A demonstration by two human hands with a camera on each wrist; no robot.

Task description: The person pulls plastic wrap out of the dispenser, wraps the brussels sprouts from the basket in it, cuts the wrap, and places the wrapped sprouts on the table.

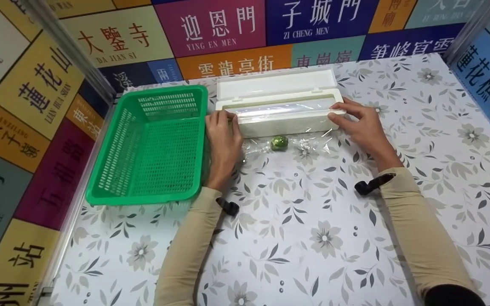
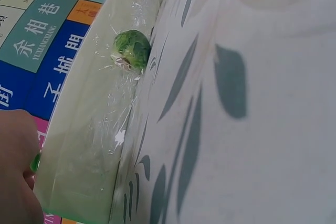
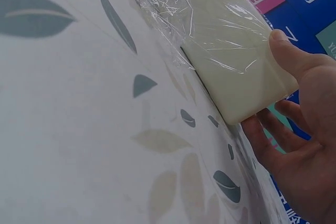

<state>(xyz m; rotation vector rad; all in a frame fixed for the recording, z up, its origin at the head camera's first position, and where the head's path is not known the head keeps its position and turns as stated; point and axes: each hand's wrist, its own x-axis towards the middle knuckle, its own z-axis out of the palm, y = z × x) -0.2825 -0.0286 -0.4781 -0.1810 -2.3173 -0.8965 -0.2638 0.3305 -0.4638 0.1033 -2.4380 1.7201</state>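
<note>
A white cling film box [image 1: 287, 123] stands on the table with its lid [image 1: 274, 85] up and a roll of clear film [image 1: 287, 108] inside. My left hand [image 1: 223, 134] grips the box's left end. At the right end, my right hand [image 1: 360, 123] pinches the box, thumb on the front and fingers at the end, as the right wrist view shows. Clear film [image 2: 113, 114] hangs down the box's front onto the table. A small green vegetable like a Brussels sprout [image 1: 279, 143] lies in front of the box, with the film around it.
Left of the box is a green plastic basket [image 1: 147, 195] with slotted walls, close beside my left hand. Printed panels [image 1: 219, 25] wall off the back and both sides. A floral cloth [image 1: 296, 255] covers the table.
</note>
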